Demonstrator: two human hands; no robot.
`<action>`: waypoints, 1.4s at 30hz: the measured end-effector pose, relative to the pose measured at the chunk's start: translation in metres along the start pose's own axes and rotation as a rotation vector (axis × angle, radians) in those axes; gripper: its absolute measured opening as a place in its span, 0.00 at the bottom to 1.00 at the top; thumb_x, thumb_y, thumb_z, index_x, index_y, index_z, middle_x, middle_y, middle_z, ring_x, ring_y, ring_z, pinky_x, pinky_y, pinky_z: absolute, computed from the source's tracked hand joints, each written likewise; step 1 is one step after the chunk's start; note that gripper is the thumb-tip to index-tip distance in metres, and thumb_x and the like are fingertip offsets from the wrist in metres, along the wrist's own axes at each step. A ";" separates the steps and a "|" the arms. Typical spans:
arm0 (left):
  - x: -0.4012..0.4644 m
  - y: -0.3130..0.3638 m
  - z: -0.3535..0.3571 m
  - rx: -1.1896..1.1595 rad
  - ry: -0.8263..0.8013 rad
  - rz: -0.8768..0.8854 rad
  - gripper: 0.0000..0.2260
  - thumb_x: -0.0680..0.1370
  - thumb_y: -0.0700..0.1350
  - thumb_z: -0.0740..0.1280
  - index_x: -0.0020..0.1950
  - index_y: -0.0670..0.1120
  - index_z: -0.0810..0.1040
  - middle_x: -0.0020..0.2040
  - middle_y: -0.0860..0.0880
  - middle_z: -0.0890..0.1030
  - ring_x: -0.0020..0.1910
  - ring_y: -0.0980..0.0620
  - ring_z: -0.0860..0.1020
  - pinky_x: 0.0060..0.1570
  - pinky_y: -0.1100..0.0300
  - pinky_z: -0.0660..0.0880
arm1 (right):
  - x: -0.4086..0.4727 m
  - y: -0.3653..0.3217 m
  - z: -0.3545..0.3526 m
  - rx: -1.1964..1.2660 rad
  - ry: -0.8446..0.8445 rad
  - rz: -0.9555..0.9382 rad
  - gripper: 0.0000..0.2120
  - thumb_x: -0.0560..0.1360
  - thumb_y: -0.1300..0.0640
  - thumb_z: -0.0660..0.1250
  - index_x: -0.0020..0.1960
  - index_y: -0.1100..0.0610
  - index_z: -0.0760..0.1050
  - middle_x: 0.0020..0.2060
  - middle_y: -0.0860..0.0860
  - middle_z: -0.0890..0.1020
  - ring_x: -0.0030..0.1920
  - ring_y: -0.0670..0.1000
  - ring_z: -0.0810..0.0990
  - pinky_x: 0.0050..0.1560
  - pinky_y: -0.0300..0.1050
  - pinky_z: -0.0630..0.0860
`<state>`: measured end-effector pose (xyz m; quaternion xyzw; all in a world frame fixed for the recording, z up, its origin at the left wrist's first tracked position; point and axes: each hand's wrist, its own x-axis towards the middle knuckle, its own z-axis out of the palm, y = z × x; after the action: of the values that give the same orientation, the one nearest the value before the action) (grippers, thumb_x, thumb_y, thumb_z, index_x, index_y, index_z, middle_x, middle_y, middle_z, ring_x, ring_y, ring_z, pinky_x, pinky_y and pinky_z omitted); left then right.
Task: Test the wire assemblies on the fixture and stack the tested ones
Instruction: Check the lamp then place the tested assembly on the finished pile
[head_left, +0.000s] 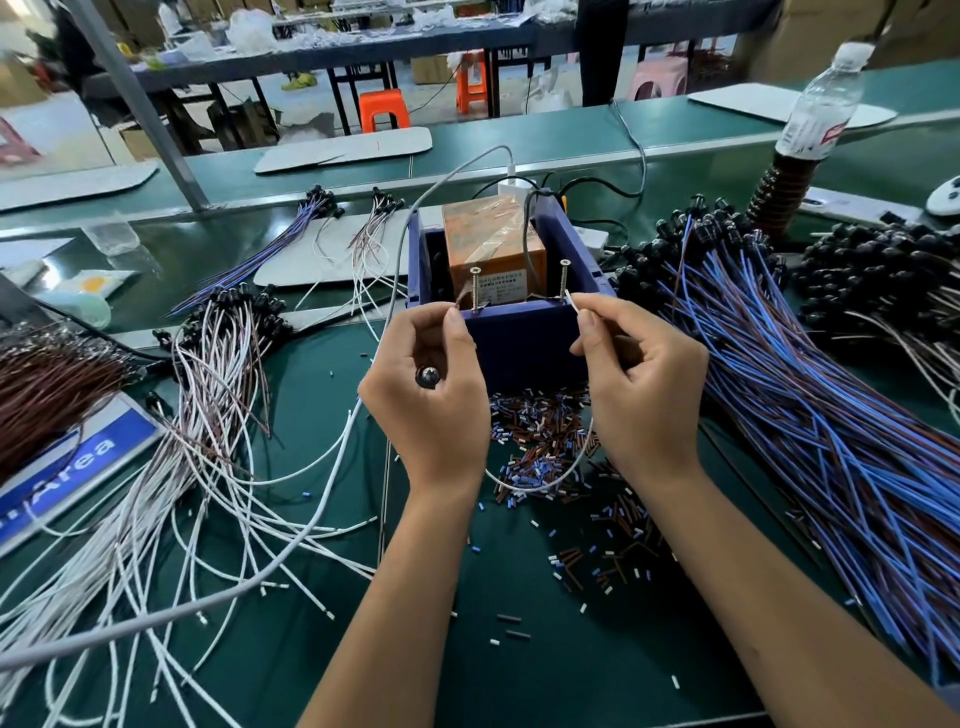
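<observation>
The fixture is a blue plastic bin (524, 332) holding an orange taped box (493, 244), with two upright screws (475, 288) on its front rim. My left hand (431, 395) pinches the brown wire end at the left screw and cradles a round black indicator lamp (429, 376) in its palm. My right hand (639, 384) pinches the white wire end (571, 301) beside the right screw. The white wire (540, 480) loops down between my wrists.
A heap of white-and-brown assemblies (208, 415) lies at the left, a large heap of blue-and-brown ones (805, 389) at the right. Cut insulation bits (545, 441) litter the green mat before the bin. A grey cable (363, 467) crosses the bench. A water bottle (821, 98) stands far right.
</observation>
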<state>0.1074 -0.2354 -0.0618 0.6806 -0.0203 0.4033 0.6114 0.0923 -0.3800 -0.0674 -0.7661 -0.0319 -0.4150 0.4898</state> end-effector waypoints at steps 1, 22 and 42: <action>0.000 0.000 -0.001 0.002 0.041 0.015 0.05 0.80 0.42 0.69 0.45 0.48 0.81 0.34 0.50 0.81 0.32 0.49 0.78 0.34 0.57 0.74 | 0.000 0.000 0.000 0.001 -0.001 -0.002 0.09 0.83 0.60 0.67 0.58 0.57 0.85 0.39 0.45 0.85 0.40 0.45 0.84 0.42 0.38 0.79; -0.001 -0.007 -0.002 0.076 -0.030 0.198 0.05 0.80 0.40 0.70 0.46 0.44 0.85 0.34 0.52 0.80 0.31 0.52 0.75 0.31 0.57 0.70 | 0.001 0.000 -0.004 -0.013 0.004 -0.131 0.08 0.83 0.63 0.67 0.58 0.62 0.85 0.42 0.50 0.86 0.44 0.47 0.84 0.47 0.40 0.79; 0.008 -0.008 -0.002 0.186 0.042 0.137 0.06 0.78 0.40 0.72 0.41 0.42 0.84 0.32 0.54 0.80 0.30 0.61 0.74 0.35 0.69 0.68 | 0.003 0.005 -0.006 -0.133 0.093 -0.184 0.10 0.84 0.62 0.66 0.58 0.62 0.85 0.47 0.52 0.87 0.45 0.49 0.86 0.48 0.44 0.82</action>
<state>0.1159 -0.2277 -0.0633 0.7230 -0.0166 0.4584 0.5166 0.0923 -0.3884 -0.0676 -0.7705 -0.0518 -0.4946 0.3988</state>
